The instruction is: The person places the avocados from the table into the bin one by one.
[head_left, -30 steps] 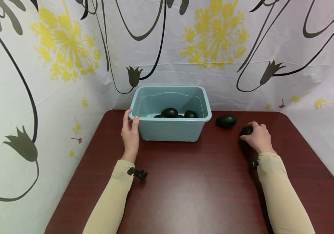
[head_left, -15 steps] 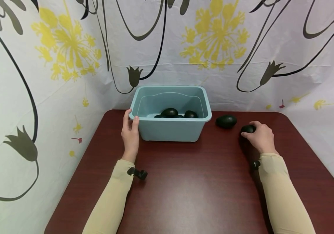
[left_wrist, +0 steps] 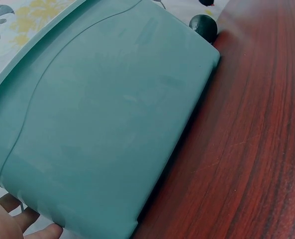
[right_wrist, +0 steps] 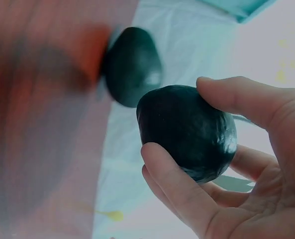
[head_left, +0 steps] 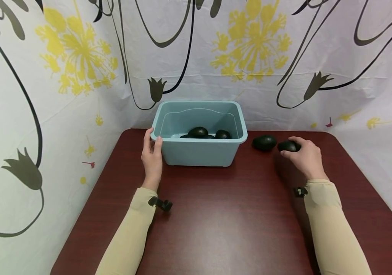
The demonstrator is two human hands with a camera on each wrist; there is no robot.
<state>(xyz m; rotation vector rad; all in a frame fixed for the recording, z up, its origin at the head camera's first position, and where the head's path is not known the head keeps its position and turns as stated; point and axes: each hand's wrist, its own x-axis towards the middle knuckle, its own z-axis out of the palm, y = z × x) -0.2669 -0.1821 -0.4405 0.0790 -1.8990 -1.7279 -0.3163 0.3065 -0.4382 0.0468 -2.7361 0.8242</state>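
In the head view, my right hand (head_left: 306, 158) holds a dark green avocado (head_left: 287, 146) between thumb and fingers, raised over the table. The right wrist view shows this avocado (right_wrist: 187, 132) gripped at the fingertips. A second avocado (head_left: 264, 142) lies on the table just left of it. My left hand (head_left: 152, 160) touches the front left corner of a light blue plastic bin (head_left: 200, 152), fingers fairly straight and spread at the rim. In the left wrist view, the left hand's fingertips (left_wrist: 50, 231) lie against the bin's wall. Several avocados (head_left: 198, 132) sit inside, partly hidden by the front wall.
The dark red wooden table (head_left: 230, 214) has rounded far corners. Right behind it hangs a white cloth (head_left: 196, 49) with yellow and grey flower prints, also running along the left and right sides. The bin stands near the table's far edge.
My right hand has moved slightly up and left in the head view with its avocado, which is now close beside the other avocado. My left hand and the bin have stayed put.
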